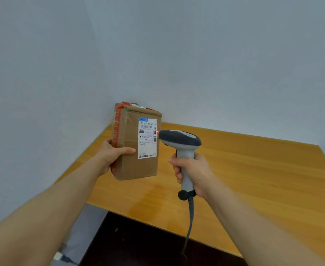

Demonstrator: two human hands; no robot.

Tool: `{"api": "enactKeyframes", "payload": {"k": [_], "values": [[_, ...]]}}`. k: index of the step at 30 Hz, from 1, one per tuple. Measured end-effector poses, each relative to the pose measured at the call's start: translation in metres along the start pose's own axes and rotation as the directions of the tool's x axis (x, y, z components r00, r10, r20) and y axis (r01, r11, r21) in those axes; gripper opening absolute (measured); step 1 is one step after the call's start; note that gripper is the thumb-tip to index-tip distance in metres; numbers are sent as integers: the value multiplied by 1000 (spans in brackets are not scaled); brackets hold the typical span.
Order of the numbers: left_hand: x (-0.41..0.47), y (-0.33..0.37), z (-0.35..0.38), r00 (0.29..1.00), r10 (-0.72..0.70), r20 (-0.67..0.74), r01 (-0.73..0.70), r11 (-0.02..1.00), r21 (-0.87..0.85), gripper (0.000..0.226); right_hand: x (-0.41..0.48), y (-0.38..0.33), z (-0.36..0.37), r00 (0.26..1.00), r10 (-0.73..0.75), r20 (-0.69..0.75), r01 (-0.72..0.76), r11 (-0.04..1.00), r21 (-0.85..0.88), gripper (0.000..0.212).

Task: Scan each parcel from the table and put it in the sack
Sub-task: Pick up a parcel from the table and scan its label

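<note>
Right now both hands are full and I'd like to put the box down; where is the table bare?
Nearly all of the table shows bare. The widest patch lies right of the scanner, out to the far edge by the wall. Another lies under the box, toward the left corner. The only crowded spot is the middle, where the left hand and right hand meet.

Soft even light, table [253, 169] glare (edges warped)
</note>
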State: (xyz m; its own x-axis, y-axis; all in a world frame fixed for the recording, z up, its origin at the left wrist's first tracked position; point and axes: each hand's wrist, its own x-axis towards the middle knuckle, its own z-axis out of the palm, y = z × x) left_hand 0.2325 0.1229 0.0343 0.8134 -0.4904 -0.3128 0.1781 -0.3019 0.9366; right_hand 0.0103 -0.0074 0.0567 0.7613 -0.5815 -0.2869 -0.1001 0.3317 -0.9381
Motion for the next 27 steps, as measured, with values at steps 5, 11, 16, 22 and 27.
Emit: {"api": "enactKeyframes", "payload": {"k": [5,11,16,22,27], "values": [[2,1,2,1000,-6,24,6,1000,25,99,-6,-12,-2,999,-42,-33,42,999,-5,14],[10,4,5,999,-2,39,0,999,33,104,-12,-9,-3,997,-31,-65,31,999,11,15],[19,2,10,998,-13,63,10,999,48,110,-11,-11,-4,995,-38,-91,39,999,11,15],[34,-1,24,993,-37,116,26,995,95,105,-6,-6,-11,990,-11,-143,14,1000,19,17],[43,-9,56,977,-59,206,38,994,102,94,-5,0,-29,983,-4,-182,19,996,81,12]]}}
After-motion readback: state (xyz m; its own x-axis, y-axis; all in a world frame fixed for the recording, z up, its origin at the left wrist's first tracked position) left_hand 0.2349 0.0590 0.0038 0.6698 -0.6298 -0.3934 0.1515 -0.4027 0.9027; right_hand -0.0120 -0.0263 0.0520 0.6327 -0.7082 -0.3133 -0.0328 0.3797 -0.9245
